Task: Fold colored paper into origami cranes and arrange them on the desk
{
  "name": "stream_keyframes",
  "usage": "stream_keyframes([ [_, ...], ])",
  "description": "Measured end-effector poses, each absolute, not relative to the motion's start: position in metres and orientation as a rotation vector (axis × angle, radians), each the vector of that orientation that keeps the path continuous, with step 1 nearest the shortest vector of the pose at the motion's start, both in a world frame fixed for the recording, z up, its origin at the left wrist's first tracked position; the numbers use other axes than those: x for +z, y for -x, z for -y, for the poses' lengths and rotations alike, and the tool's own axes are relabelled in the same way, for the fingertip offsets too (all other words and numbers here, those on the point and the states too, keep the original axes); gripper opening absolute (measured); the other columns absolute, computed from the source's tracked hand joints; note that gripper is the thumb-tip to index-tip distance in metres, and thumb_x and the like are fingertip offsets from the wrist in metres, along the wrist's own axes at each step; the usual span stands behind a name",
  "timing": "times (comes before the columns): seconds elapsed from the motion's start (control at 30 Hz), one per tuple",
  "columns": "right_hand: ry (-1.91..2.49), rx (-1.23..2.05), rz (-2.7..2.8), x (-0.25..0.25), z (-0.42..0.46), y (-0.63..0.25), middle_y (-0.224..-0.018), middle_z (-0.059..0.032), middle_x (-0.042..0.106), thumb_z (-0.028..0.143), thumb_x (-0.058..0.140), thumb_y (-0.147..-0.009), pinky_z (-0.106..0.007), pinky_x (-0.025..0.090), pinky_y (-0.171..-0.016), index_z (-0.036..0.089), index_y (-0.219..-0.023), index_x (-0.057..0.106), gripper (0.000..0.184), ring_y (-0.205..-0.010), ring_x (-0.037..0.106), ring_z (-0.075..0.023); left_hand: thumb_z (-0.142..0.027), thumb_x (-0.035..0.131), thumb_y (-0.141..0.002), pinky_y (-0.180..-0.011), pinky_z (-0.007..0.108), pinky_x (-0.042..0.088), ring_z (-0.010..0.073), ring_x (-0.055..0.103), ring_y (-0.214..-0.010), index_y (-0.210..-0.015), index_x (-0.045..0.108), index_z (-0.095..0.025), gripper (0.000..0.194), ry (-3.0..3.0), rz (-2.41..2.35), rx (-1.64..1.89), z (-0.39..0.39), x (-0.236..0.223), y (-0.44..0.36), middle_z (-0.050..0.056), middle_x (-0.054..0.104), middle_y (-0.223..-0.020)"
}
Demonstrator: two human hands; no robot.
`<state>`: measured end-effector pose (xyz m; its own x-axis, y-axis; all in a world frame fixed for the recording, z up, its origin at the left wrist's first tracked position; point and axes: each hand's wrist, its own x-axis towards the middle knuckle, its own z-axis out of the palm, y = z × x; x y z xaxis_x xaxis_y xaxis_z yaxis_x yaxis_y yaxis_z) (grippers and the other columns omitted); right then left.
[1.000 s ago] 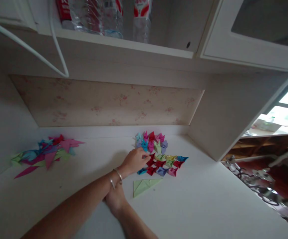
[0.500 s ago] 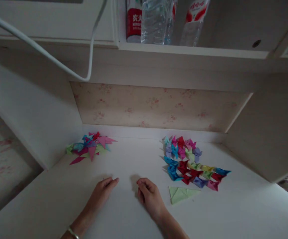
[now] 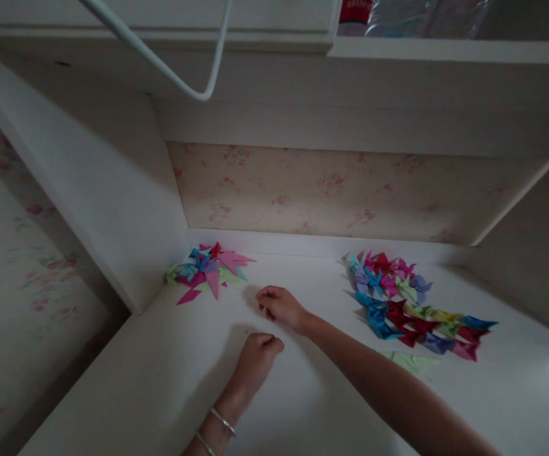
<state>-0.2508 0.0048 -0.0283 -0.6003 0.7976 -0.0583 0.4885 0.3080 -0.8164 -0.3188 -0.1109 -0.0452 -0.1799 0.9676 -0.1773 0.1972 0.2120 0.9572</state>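
My right hand [image 3: 281,307] is over the white desktop, its fingers curled in and no object showing in them. It is nearest to a heap of folded coloured paper pieces [image 3: 212,282] at the back left, a short gap away from it. Below it, closer to me, my left hand [image 3: 258,358] is closed in a loose fist with nothing visible in it. Small folded paper shapes [image 3: 416,324] in blue, red, yellow, green and pink stand in rows at the right. A pale green folded sheet [image 3: 414,361] lies in front of them, partly covered by my right forearm.
Side panels [image 3: 113,164] enclose the white desktop [image 3: 160,380]. A cabinet shelf [image 3: 445,50] with bottles [image 3: 400,19] hangs above. A white cable [image 3: 170,69] dangles at the upper left. Flowered wallpaper [image 3: 297,190] lines the back.
My right hand has moved forward and left toward the paper heap, crossing beyond my left hand. My left fingers have curled in more. The view has swung left and down.
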Motion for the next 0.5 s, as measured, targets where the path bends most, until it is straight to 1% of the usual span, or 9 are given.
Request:
stream_keyframes([
  [0.07,1.143,1.098,2.355,-0.021,-0.018,0.290,-0.082,-0.0028,0.070,0.031,0.042,-0.087,-0.022,0.046,-0.050,0.019,-0.094,0.063,0.025,-0.055,0.061,-0.0112,-0.018,0.047,-0.063,-0.044,0.025,0.010,0.0076,0.019,-0.046,-0.046,0.027,-0.021,0.026,-1.206,-1.591,1.027,0.111,-0.046,0.318,-0.007,0.018,-0.048],
  [0.13,1.130,0.977,2.458,-0.018,-0.022,0.326,-0.082,-0.0057,0.071,0.043,0.050,-0.083,-0.028,0.050,-0.058,0.020,-0.089,0.066,0.029,-0.066,0.066,-0.0182,-0.016,0.046,-0.063,-0.044,0.025,0.011,0.0073,0.020,-0.045,-0.043,0.027,-0.021,0.027,-1.245,-1.596,0.997,0.111,-0.047,0.316,-0.007,0.019,-0.046],
  [0.2,1.134,0.811,2.546,-0.019,-0.020,0.356,-0.090,-0.0117,0.071,0.049,0.059,-0.076,-0.037,0.051,-0.068,0.018,-0.091,0.067,0.035,-0.081,0.067,-0.0279,-0.017,0.048,-0.063,-0.043,0.023,0.018,0.0078,0.026,-0.045,-0.042,0.036,-0.019,0.025,-1.222,-1.550,1.010,0.112,-0.046,0.315,-0.006,0.028,-0.044],
  [0.27,1.140,0.661,2.606,-0.024,-0.015,0.376,-0.100,-0.0174,0.068,0.043,0.063,-0.074,-0.044,0.051,-0.073,0.015,-0.101,0.065,0.039,-0.093,0.065,-0.0343,-0.018,0.052,-0.064,-0.047,0.022,0.031,0.0111,0.041,-0.051,-0.048,0.054,-0.016,0.016,-1.198,-1.452,1.067,0.112,-0.044,0.316,-0.002,0.047,-0.048],
  [0.3,1.142,0.602,2.628,-0.026,-0.012,0.383,-0.103,-0.0189,0.067,0.038,0.061,-0.076,-0.045,0.050,-0.074,0.014,-0.105,0.063,0.037,-0.095,0.064,-0.0350,-0.018,0.054,-0.064,-0.052,0.023,0.037,0.0139,0.048,-0.057,-0.055,0.062,-0.015,0.013,-1.207,-1.398,1.103,0.113,-0.043,0.316,0.001,0.056,-0.054],
  [0.33,1.142,0.554,2.647,-0.029,-0.011,0.387,-0.105,-0.0195,0.066,0.032,0.057,-0.079,-0.046,0.050,-0.075,0.013,-0.108,0.062,0.035,-0.096,0.064,-0.0345,-0.018,0.054,-0.065,-0.057,0.024,0.041,0.0167,0.054,-0.064,-0.063,0.068,-0.014,0.014,-1.227,-1.357,1.132,0.113,-0.043,0.316,0.003,0.063,-0.061],
  [0.4,1.141,0.482,2.677,-0.033,-0.010,0.388,-0.106,-0.0199,0.065,0.021,0.049,-0.083,-0.044,0.050,-0.077,0.012,-0.111,0.060,0.031,-0.097,0.063,-0.0323,-0.019,0.054,-0.067,-0.062,0.025,0.044,0.0200,0.059,-0.072,-0.072,0.072,-0.012,0.020,-1.269,-1.342,1.142,0.114,-0.044,0.316,0.007,0.069,-0.070],
  [0.43,1.140,0.457,2.688,-0.034,-0.011,0.385,-0.106,-0.0200,0.065,0.018,0.046,-0.085,-0.043,0.050,-0.079,0.012,-0.111,0.060,0.030,-0.098,0.063,-0.0314,-0.020,0.054,-0.068,-0.062,0.025,0.043,0.0200,0.059,-0.072,-0.073,0.073,-0.011,0.021,-1.288,-1.359,1.127,0.114,-0.046,0.316,0.007,0.069,-0.070],
  [0.5,1.132,0.430,2.697,-0.033,-0.013,0.376,-0.107,-0.0198,0.065,0.016,0.044,-0.086,-0.042,0.049,-0.081,0.012,-0.109,0.061,0.029,-0.099,0.063,-0.0301,-0.020,0.053,-0.068,-0.057,0.024,0.041,0.0175,0.056,-0.064,-0.068,0.072,-0.010,0.021,-1.323,-1.400,1.075,0.114,-0.050,0.315,0.004,0.065,-0.063],
])
